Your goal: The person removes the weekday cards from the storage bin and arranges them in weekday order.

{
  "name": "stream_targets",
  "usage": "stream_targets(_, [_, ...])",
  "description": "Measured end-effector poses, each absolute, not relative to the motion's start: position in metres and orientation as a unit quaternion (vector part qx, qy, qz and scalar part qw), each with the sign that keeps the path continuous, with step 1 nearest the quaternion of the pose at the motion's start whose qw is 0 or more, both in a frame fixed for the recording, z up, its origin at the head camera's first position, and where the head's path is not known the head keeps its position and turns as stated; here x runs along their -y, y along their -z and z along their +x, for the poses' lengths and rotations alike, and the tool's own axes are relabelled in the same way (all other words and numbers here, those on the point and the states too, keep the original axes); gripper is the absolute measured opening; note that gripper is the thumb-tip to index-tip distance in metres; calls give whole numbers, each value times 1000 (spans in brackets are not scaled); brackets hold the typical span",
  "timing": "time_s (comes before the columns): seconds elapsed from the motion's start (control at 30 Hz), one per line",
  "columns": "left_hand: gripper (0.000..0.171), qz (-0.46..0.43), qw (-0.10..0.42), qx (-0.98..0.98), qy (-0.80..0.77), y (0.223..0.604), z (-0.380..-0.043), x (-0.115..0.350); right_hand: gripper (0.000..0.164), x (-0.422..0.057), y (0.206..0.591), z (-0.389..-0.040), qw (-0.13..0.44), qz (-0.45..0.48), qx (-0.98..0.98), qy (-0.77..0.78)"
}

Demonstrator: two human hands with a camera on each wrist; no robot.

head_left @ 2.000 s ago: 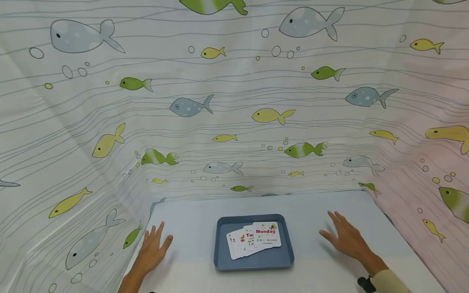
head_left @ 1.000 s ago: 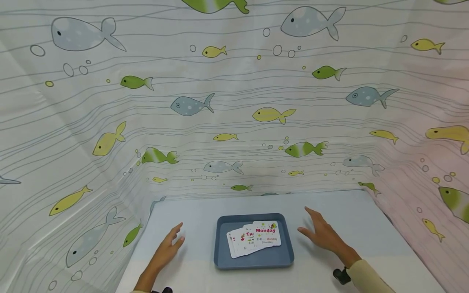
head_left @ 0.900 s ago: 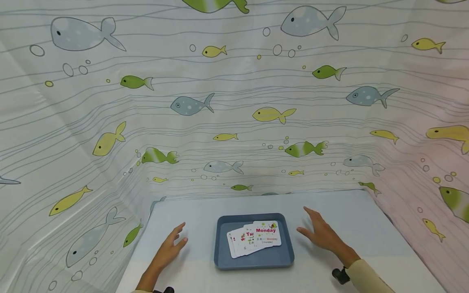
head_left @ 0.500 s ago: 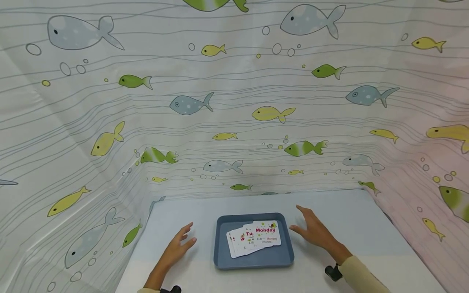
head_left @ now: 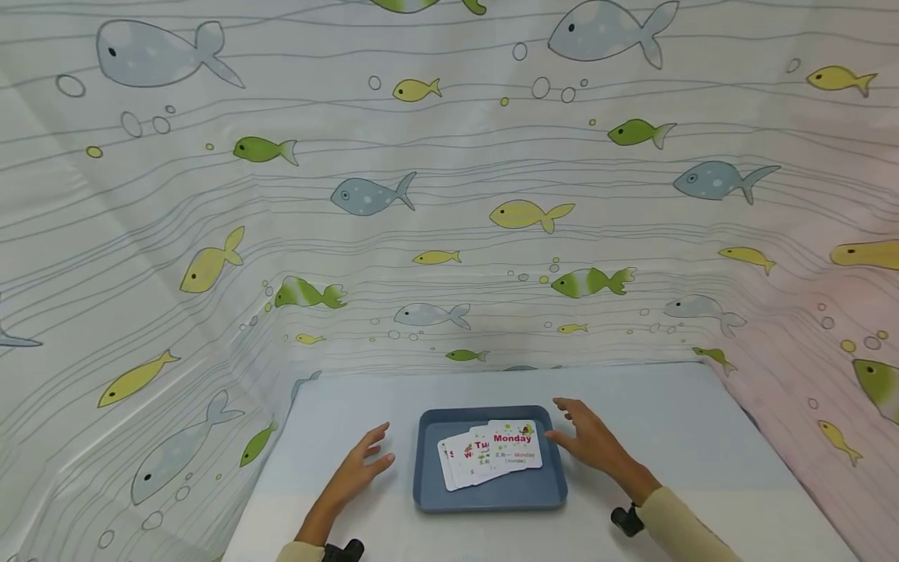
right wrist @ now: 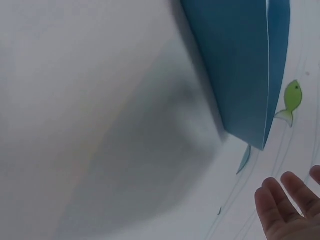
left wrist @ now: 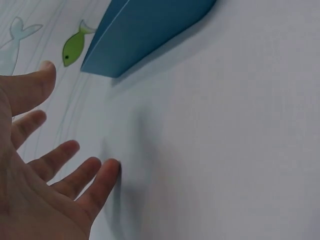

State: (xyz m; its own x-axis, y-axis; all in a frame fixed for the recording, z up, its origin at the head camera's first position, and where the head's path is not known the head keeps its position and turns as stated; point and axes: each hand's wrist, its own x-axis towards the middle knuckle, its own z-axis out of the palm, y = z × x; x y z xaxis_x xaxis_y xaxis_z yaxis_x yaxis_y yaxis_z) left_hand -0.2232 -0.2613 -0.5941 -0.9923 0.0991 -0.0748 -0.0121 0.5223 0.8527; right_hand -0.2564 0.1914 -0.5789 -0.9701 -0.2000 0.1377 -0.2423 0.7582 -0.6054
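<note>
A blue-grey tray (head_left: 492, 502) lies on the white table, with several overlapping flashcards (head_left: 516, 449) in it. The top card reads "Monday"; parts of other day names show beneath. To the tray's left, my left hand (head_left: 357, 468) hovers with relaxed, spread fingers and holds nothing. In the left wrist view this hand (left wrist: 55, 185) is apart from the tray's side (left wrist: 145, 35). My right hand (head_left: 593, 439) is at the tray's right rim, its thumb tip over the rim; whether it touches cannot be told. The right wrist view shows some fingers of this hand (right wrist: 290, 205), loosely extended.
A white table (head_left: 393, 538) extends around the tray. Behind it and at both sides hangs a pale sheet (head_left: 449, 234) printed with fish and wavy lines. Small black devices (head_left: 627, 521) sit at both wrists, below beige sleeves (head_left: 677, 527).
Both hands have moved inward toward the tray, the left one rightward and the right one leftward. The tray and cards stay where they were; the head view has shifted slightly.
</note>
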Motion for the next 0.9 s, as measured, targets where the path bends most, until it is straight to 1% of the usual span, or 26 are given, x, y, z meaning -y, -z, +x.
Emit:
stream_targets(0.1, [66, 26, 59, -863, -501, 593, -224, 256, 72, -187, 579, -257, 32, 133, 934, -329])
stream_targets(0.37, [67, 36, 78, -841, -534, 597, -226, 245, 72, -175, 581, -256, 16, 119, 932, -342])
stream_targets(0.57, [67, 60, 105, -824, -554, 599, -225, 240, 72, -166, 579, -257, 17, 139, 931, -338])
stream_targets(0.7, [67, 81, 127, -818, -556, 601, -225, 238, 71, -161, 579, -259, 7, 135, 929, -343])
stream_targets(0.9, [66, 87, 143, -793, -586, 606, -224, 235, 70, -155, 581, -260, -21, 124, 926, -356])
